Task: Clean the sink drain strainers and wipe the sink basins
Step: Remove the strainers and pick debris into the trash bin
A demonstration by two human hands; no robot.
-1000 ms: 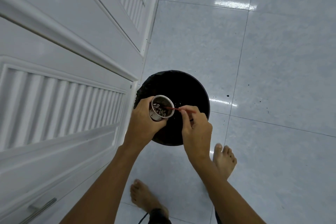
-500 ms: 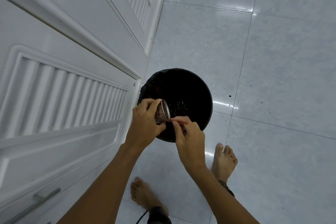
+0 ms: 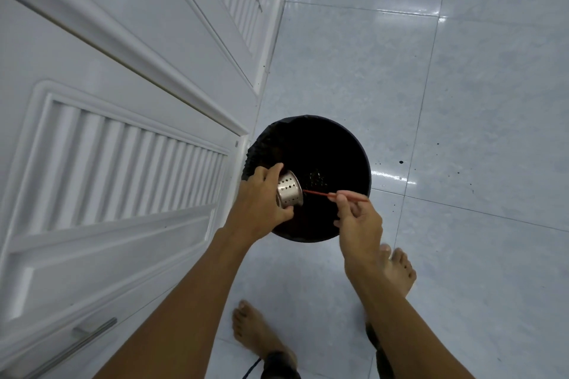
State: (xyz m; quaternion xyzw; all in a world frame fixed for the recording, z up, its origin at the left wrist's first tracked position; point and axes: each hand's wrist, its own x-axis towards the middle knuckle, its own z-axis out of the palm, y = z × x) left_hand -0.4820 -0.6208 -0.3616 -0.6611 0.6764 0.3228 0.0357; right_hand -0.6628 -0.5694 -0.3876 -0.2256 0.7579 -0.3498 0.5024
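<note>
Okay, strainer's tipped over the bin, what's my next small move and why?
Probably scrape again: the left hand holds the strainer on its side over the black bin, and the red stick in the right hand already points into its mouth.

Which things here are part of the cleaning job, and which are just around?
In use: metal strainer in the left hand; thin red stick in the right hand; black bin underneath.

Just around: white louvred doors; tiled floor; metal door handle.
</note>
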